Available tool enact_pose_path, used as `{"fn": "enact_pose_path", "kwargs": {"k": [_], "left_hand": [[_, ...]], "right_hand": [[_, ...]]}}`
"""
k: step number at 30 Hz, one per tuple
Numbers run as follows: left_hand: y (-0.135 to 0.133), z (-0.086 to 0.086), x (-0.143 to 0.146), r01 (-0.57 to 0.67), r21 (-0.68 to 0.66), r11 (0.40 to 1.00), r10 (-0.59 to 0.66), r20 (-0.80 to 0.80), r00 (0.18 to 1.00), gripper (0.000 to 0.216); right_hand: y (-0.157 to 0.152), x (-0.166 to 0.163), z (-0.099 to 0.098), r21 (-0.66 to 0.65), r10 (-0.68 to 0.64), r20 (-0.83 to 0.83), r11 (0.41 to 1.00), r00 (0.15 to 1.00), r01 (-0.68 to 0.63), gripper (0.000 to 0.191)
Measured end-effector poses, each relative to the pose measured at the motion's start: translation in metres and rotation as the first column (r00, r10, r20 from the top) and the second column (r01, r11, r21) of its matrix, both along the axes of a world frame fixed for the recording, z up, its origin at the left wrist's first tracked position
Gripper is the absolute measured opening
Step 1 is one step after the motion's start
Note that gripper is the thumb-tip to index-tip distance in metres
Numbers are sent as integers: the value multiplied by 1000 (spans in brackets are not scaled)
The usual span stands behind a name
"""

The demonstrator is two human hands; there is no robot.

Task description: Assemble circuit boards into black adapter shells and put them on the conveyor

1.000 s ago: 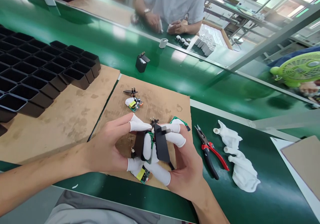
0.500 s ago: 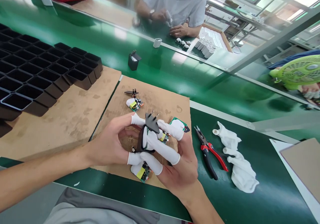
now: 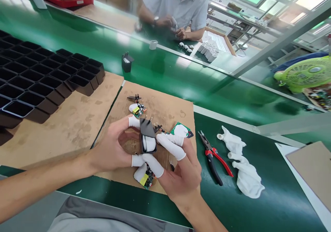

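A black plastic adapter case [image 3: 141, 145] is held over the cardboard, its white-covered insert [image 3: 149, 143] showing in the opening. The black plug plate [image 3: 147, 127], pins up, stands tilted at the case's far edge. My left hand [image 3: 110, 147] is closed on the case from the left, with white finger cots on thumb and finger. My right hand [image 3: 184, 177], also in white cots, closes around the case's right and near sides. Circuit boards lie close by: one [image 3: 144, 178] below the case, one [image 3: 181, 130] to the right, and one [image 3: 138, 110] beyond.
Rows of open black cases [image 3: 43, 77] fill the left. Red-handled pliers [image 3: 213, 156] and crumpled white gloves [image 3: 249, 177] lie at right. Another black case [image 3: 126, 62] stands on the green surface [image 3: 160, 70]. Across sits a co-worker [image 3: 176, 11]; a green fan [image 3: 307, 71] is at far right.
My right fingers have moved off the white insert to the case's right side. The insert sits lower in the case, and the plug plate has tipped to the left. The view has shifted slightly.
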State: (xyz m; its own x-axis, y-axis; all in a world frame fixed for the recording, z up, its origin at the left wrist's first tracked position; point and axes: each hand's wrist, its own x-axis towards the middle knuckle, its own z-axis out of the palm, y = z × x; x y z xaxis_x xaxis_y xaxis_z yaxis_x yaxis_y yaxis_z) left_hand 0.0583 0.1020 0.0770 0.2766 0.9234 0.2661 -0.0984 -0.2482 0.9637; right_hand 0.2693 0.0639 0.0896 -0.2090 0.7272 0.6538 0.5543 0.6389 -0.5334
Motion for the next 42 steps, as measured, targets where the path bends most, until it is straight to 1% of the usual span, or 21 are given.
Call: {"fn": "enact_pose_path", "kwargs": {"k": [3, 5, 7, 9, 11, 15, 18, 20, 21, 23, 25, 26, 27, 29, 31, 34, 37, 40, 42], "left_hand": [[0, -2, -1, -45, 25, 999, 46, -35, 998, 44], [1, -4, -2, -51, 21, 998, 52, -47, 998, 45], [1, -6, -1, -33, 14, 999, 33, -30, 999, 48], [2, -7, -1, -7, 38, 999, 7, 3, 1000, 48], [3, -8, 0, -1, 82, 997, -1, 25, 1000, 47], [6, -9, -2, -8, 131, 991, 5, 28, 1000, 46], [9, -9, -3, -3, 176, 984, 1, 7, 1000, 47], [10, -10, -4, -6, 260, 966, 20, -50, 999, 50], [11, -11, -5, -8, 314, 950, 38, -91, 995, 52], [10, -13, -6, 1, 405, 914, 75, -170, 983, 52], [9, -13, -7, 24, 443, 896, 82, -219, 972, 51], [8, -13, -7, 33, 447, 894, 77, -226, 971, 52], [7, -13, -7, 42, 446, 894, 68, -228, 971, 53], [7, -13, -7, 53, 439, 897, 48, -217, 975, 56], [7, -12, -7, 58, 428, 902, 22, -179, 984, 58], [9, -11, -7, 75, 378, 923, -36, -110, 993, 60], [10, -11, -7, 84, 338, 937, -56, -91, 994, 59], [12, -11, -9, 64, 383, 921, -22, -114, 993, 59], [13, -11, -10, 53, 434, 899, 14, -151, 989, 60]], "right_hand": [[0, 0, -2, 33, 9, 87, 999, 996, -12, 58], [0, -1, -3, 51, -4, 124, 999, 992, -2, 53], [1, -1, -5, 75, -20, 134, 997, 991, 10, 55], [0, -1, -8, 128, -1, 143, 992, 990, -17, 57], [-1, 0, -12, 172, 31, 169, 983, 985, -60, 53], [-2, 3, -17, 147, 72, 215, 984, 974, -105, 46], [0, 0, -14, 93, 96, 117, 990, 988, -107, 46], [2, -4, -10, 3, 92, -35, 996, 995, -92, 49], [3, -6, -8, -49, 76, -121, 995, 990, -82, 53], [5, -8, -5, -142, 30, -265, 987, 964, -69, 67], [7, -8, -3, -191, -9, -340, 980, 940, -60, 77], [8, -7, -3, -188, -12, -346, 981, 938, -57, 75], [8, -6, -2, -173, -6, -338, 983, 941, -56, 69], [8, -2, -2, -129, 21, -315, 989, 949, -64, 50], [9, 1, -2, -97, 54, -310, 991, 949, -88, 39], [9, 2, -1, -80, 61, -330, 992, 942, -92, 38], [8, 1, 0, -59, 62, -301, 995, 952, -84, 37], [8, 4, 1, -33, 47, -265, 998, 963, -58, 39], [9, 7, 3, 58, 19, -182, 998, 983, -8, 49]]}}
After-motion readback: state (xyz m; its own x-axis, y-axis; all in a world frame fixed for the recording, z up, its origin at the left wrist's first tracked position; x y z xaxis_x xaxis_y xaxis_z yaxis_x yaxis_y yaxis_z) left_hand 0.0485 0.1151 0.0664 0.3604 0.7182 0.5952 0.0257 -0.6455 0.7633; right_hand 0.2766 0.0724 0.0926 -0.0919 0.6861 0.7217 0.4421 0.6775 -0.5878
